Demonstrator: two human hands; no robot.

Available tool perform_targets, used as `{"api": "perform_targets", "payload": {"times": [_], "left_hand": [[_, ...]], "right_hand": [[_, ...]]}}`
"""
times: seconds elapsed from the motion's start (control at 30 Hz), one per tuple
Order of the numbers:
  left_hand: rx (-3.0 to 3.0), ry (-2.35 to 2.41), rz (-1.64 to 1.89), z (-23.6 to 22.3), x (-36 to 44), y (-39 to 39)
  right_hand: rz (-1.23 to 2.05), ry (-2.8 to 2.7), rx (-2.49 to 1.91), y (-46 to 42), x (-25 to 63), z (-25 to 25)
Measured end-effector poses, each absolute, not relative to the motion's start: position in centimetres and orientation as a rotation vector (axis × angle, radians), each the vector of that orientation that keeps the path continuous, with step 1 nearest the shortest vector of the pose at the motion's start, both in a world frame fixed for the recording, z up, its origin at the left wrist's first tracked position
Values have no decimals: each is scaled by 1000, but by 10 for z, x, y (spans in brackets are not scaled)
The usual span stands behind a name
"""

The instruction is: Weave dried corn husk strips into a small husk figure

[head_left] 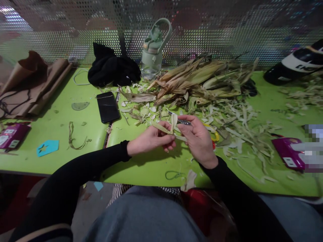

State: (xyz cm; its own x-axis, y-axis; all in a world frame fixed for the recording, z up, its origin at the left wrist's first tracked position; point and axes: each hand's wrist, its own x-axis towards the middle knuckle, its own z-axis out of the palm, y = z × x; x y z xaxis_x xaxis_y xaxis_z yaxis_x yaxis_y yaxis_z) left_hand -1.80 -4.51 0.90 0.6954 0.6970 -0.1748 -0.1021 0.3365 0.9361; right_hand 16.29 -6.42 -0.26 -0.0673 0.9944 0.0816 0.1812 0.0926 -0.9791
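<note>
Between my two hands is a pale corn husk strip, folded or knotted in the middle with one end standing up. The fingers of my left hand are closed on its left side. My right hand pinches its right end between thumb and fingers. A thin, dark metallic tool shows at the right fingers; whether they grip it or it lies behind them I cannot tell. Beside that hand a yellow loop-shaped handle and a red bit stick out, mostly hidden.
Beyond my hands lies a heap of dried corn husks, with shreds spread rightward. A bottle, black cloth and phone stand or lie behind left. Brown paper is far left, a dark bottle far right.
</note>
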Motion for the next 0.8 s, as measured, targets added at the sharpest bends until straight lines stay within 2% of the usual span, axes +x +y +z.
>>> {"api": "perform_targets", "payload": {"times": [0.23,0.63,0.8], "left_hand": [[1156,596,586,4,-19,-43],[1082,567,425,4,-20,-44],[904,606,409,0,-19,-42]], "right_hand": [[941,-1585,-1246,-63,164,0],[1052,-1348,-1191,-58,170,-14],[841,-1415,-1189,-52,177,-9]]}}
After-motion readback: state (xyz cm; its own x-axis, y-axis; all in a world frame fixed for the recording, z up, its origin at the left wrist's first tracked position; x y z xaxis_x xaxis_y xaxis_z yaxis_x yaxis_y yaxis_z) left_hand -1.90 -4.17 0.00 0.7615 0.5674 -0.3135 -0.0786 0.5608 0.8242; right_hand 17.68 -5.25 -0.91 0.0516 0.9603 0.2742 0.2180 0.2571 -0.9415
